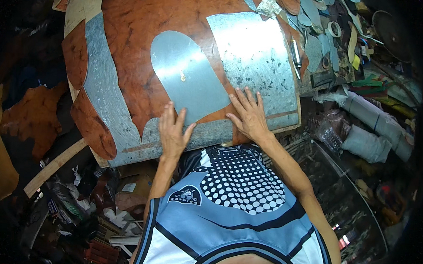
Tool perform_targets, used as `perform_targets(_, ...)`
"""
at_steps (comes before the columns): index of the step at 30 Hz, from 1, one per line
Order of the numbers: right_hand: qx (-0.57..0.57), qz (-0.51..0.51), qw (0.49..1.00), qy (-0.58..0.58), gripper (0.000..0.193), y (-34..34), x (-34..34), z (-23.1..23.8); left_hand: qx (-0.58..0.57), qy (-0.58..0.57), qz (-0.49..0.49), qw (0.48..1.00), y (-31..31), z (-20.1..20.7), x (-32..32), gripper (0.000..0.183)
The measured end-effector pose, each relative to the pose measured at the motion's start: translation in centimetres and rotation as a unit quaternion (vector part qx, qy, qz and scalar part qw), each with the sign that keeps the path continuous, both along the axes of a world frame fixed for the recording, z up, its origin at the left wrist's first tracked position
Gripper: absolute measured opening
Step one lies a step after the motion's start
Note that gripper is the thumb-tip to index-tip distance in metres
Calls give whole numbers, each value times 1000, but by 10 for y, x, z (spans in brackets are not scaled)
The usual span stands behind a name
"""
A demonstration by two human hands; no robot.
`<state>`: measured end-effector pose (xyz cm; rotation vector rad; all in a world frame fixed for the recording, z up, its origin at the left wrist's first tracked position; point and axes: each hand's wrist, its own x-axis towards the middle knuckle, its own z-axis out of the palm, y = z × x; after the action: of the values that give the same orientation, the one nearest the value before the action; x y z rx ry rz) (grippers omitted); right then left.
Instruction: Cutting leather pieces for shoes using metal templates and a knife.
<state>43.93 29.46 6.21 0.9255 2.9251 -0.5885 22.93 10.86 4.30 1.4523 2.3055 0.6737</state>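
A grey metal template (188,75), rounded at its far end, lies flat on a sheet of mottled brown leather (130,50). My left hand (172,130) rests with fingers stretched at the template's near left corner. Just off its near right corner, my right hand (249,112) lies with fingers spread, fingertips on the metal-topped work surface (256,54) and the leather's edge. Neither hand grips anything. Beneath the leather, the board's metal sheet also shows along the near edge and as a strip on the left.
Two cut brown leather pieces (93,123) lie at the board's left side. A pen-like tool (295,53) lies by the right edge. Scraps and a tape roll (334,29) crowd the far right. Wrapped rolls (370,114) stand right; a wooden strip (56,166) juts out lower left.
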Motion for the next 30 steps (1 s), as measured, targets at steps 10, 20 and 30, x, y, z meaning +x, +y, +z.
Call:
perform_targets(10, -9, -10, 999, 41, 51, -2, 18, -7, -36, 33, -69, 996, -1, 8, -14, 52)
perform_targets(20, -5, -23, 998, 54, 49, -2, 25, -17, -39, 49, -109, 992, 0, -2, -26, 54)
perform_targets(30, -16, 17, 998, 53, 49, 4, 4, -10, -5, -86, 69, 994, 12, 18, -7, 62)
